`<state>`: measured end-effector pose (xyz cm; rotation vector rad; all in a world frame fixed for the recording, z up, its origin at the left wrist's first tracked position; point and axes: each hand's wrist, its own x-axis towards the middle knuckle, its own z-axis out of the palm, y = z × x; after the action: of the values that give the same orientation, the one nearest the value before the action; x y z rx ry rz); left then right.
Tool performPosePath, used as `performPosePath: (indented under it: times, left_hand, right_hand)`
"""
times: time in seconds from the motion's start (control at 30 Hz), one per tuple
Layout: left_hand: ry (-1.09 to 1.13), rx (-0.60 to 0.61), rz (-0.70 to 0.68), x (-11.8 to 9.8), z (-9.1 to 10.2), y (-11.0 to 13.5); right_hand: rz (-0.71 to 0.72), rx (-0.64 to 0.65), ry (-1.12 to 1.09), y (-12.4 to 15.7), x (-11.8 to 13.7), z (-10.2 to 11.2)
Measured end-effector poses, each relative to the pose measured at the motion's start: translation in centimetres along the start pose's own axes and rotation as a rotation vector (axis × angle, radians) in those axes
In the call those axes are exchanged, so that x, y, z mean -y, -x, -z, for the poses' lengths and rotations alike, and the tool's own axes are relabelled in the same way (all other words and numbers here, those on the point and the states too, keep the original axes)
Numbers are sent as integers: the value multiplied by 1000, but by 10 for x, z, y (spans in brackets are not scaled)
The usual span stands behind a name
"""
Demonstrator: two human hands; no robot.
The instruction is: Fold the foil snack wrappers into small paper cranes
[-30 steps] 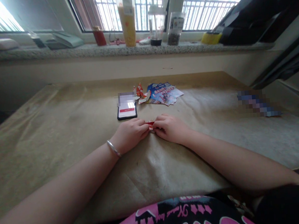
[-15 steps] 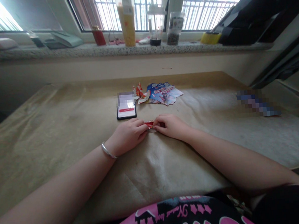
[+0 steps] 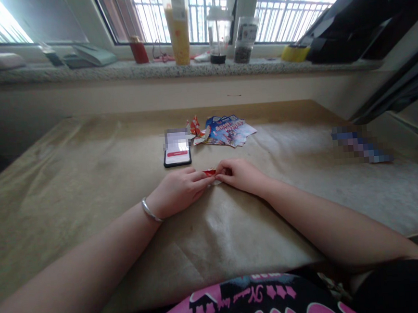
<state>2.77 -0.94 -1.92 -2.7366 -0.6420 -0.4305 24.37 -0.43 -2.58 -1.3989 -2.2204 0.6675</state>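
Observation:
My left hand (image 3: 177,190) and my right hand (image 3: 240,174) meet at the middle of the paper-covered table (image 3: 88,185). Both pinch a small folded red and white paper piece (image 3: 210,173) that lies on the surface between the fingertips. Fingers of both hands are curled and pressed onto it, so most of the piece is hidden. A silver bracelet (image 3: 150,211) circles my left wrist.
A phone (image 3: 177,155) with a lit screen lies just beyond my hands. Behind it sit a stack of blue printed sheets (image 3: 226,130) and small folded red scraps (image 3: 195,126). Cups and bottles (image 3: 178,26) line the windowsill. A blurred object (image 3: 360,144) lies at the right.
My hands have shifted slightly on the red paper piece; the left fingers have stretched forward over it. The piece stays in the same spot.

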Motion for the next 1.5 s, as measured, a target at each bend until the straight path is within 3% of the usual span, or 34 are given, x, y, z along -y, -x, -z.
performPosePath:
  times: [0.37,0.67,1.0,1.5]
  left_hand:
    - [42,-4,44,1,0,-1]
    - [38,38,97,-2,-3,-1]
    - [-11,30,100,-6,-2,-4]
    - [-2,42,78,-2,-2,-4]
  right_hand:
    - [162,-24,48,1,-9,-2]
    - [83,-11,48,1,-6,-1]
    - [245,-40,419,10,2,5]
    - [211,-28,462,10,7,5]
